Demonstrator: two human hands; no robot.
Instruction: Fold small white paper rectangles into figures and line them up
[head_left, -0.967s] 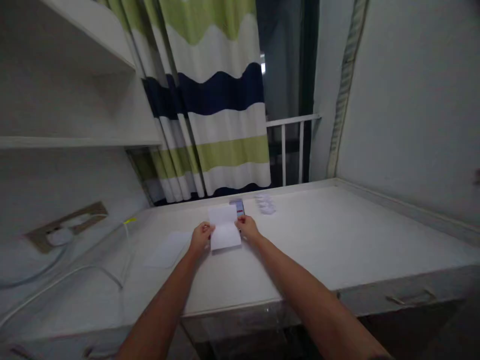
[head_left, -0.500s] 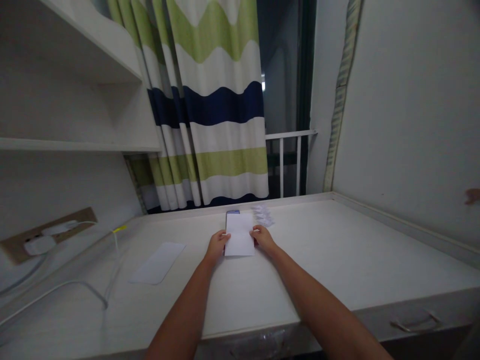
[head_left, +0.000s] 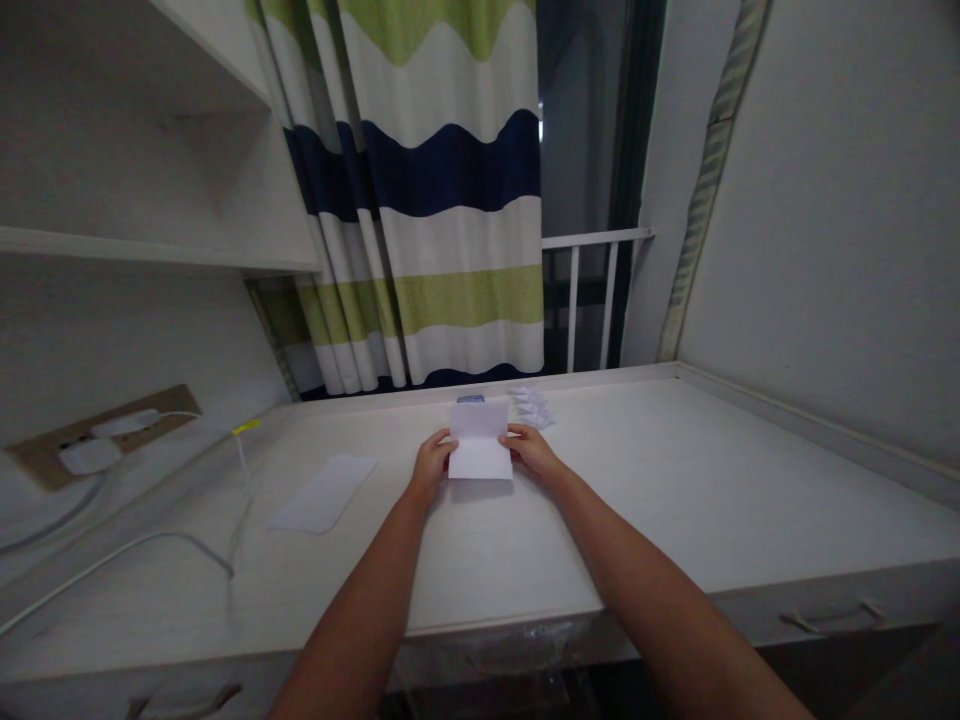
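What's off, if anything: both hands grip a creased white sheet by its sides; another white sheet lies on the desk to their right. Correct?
Wrong side: the head view shows the other white sheet on the desk to their left; the left hand and right hand do grip the creased white sheet by its sides.

the one camera, worn on the head, looked forward and down across the nearby desk (head_left: 690, 480) toward the farther curtain (head_left: 457, 235).

The sheet (head_left: 481, 458) in the grip looks to me like matt paper, smooth but for its crease; beneath lies a faintly grained, wood-like desktop (head_left: 502, 560); beyond hangs a cloth curtain (head_left: 465, 240).
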